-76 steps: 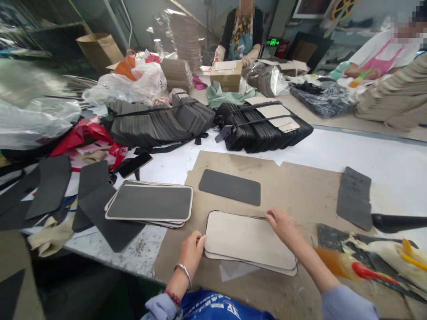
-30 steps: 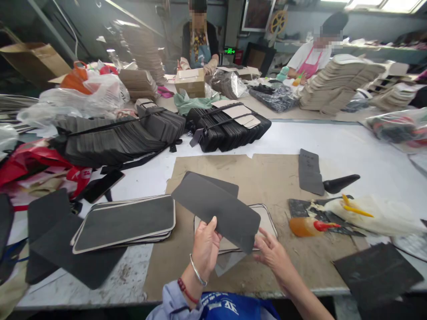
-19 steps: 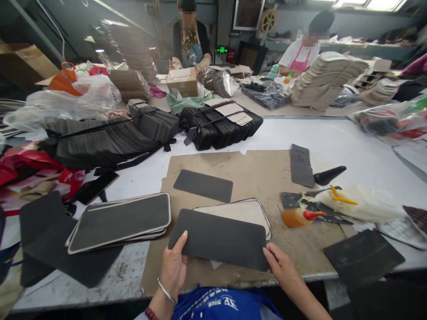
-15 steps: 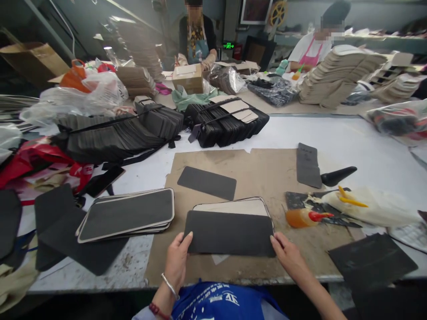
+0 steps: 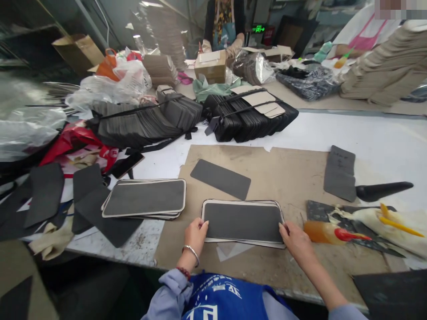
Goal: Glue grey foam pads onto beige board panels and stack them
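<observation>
A dark grey rectangular sheet (image 5: 243, 221) with rounded corners lies over a white-rimmed stack (image 5: 245, 202) in front of me. My left hand (image 5: 196, 235) pinches the sheet's left end between thumb and fingers. At the opposite end, my right hand (image 5: 296, 240) has its thumb and fingers closed on the sheet's edge. Left of them sits another white-rimmed stack (image 5: 183, 202), topped by a similar grey sheet (image 5: 145, 198). Beyond my hands, a loose grey sheet (image 5: 220, 178) lies at a slant on the brown cardboard (image 5: 287, 171).
On the right are an orange glue bottle (image 5: 320, 232) with a red tip, a whitish bag (image 5: 370, 222) and a black-handled tool (image 5: 383, 191). Strapped black bundles (image 5: 253, 115) stand farther back. A person (image 5: 225, 26) is across the table.
My hands have brought the dark grey sheet down and away from me onto the white-rimmed stack, whose border now frames it. The camera view has turned left.
</observation>
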`<state>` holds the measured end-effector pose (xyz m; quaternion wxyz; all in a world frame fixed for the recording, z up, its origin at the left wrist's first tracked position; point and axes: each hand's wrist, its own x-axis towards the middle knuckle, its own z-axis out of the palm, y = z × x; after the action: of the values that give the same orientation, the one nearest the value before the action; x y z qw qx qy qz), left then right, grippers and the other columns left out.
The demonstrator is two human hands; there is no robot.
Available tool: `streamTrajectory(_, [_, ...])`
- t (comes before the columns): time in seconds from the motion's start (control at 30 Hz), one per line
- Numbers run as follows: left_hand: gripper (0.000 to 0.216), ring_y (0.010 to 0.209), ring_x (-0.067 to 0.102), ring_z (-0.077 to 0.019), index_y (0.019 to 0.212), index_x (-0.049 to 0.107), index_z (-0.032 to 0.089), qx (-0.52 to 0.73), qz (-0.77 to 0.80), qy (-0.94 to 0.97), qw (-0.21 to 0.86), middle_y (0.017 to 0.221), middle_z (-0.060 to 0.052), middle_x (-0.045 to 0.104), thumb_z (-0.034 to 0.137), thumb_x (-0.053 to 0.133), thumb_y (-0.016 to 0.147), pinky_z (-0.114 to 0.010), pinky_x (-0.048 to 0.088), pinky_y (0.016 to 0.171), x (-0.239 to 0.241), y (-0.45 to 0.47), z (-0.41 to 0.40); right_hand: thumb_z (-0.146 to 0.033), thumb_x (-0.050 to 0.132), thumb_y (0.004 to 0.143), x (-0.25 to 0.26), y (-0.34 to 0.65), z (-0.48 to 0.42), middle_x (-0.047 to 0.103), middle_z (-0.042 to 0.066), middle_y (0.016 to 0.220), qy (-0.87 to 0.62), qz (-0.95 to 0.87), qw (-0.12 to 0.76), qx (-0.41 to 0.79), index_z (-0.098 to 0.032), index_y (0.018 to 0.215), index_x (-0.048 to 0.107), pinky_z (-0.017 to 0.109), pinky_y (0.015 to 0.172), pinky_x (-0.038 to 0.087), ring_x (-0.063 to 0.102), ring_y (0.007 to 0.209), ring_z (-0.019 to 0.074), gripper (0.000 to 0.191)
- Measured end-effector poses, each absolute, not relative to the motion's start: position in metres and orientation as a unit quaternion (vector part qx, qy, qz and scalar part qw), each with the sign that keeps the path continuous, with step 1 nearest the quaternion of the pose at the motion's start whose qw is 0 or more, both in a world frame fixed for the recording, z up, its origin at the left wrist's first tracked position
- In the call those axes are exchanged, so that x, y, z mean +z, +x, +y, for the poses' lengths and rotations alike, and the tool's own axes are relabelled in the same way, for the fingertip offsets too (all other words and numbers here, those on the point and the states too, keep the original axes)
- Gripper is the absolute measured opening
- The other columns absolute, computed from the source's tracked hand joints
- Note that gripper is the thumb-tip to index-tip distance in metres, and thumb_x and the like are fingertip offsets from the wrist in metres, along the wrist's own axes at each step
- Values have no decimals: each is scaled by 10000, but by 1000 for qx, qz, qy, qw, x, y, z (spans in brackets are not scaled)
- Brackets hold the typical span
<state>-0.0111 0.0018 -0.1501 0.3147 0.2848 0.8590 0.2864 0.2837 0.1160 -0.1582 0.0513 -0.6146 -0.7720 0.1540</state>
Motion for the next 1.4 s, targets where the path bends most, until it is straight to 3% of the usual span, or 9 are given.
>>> streamTrajectory(0.9, [263,515,452,-137,463,465,201,269,875,252,314,477,21,494,340,556,668,-255,324,561,-146,-16,7,-428,284,818,-171,286,116,505,45,610,-599,-790,43,126,-238,623,372,326,578,363,496,602,204,286])
streamTrajectory(1.4, [293,486,450,-163,443,443,217,263,865,295,310,442,9,493,405,547,642,-273,316,529,-149,-19,4,-304,377,873,-171,280,112,594,65,708,-631,-768,28,112,-183,713,520,287,632,392,557,684,183,246])
